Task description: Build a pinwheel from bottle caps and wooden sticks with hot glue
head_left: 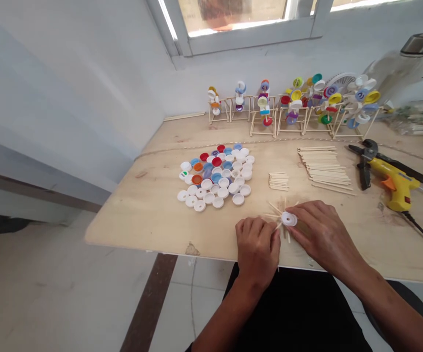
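Note:
At the table's front edge, a white bottle cap [289,219] with a small hole has several thin wooden sticks [274,208] fanning out around it. My right hand [319,230] grips the cap from the right between thumb and fingers. On the other side, my left hand [258,244] is closed, with its thumb and fingertips pinching one wooden stick beside the cap. Part of that stick is hidden by the fingers. Left of my hands lies a spread of bottle caps [217,202], mostly white with some blue, red and orange ones.
Short sticks [278,181] and a pile of longer sticks [324,166] lie behind my hands. Right of these are pruning shears [365,166] and a yellow glue gun [398,183] with a cord. Cap wheels on stick frames [292,115] line the wall beside a clear bottle [398,73].

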Demonstrator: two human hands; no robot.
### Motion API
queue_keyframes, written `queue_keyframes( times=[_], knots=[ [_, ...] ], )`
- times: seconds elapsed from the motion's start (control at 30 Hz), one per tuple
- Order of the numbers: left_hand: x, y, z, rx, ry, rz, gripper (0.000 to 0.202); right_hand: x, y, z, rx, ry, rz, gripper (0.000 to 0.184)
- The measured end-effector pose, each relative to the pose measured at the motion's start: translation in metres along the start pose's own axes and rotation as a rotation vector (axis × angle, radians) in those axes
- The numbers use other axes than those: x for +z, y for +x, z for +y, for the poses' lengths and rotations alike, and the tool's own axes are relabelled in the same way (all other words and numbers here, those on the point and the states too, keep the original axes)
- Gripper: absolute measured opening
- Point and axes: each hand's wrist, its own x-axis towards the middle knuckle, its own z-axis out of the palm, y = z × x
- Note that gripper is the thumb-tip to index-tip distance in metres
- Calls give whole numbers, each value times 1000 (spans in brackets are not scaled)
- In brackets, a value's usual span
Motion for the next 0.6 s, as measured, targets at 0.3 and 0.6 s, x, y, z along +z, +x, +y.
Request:
queue_keyframes(
  times=[0.3,0.6],
  knots=[
    [-1,2,1,-2,2,1,8,1,3,0,21,5,-35,14],
    [-2,3,1,-9,-1,-1,9,-1,5,0,32,-8,-43,12]
  ],
)
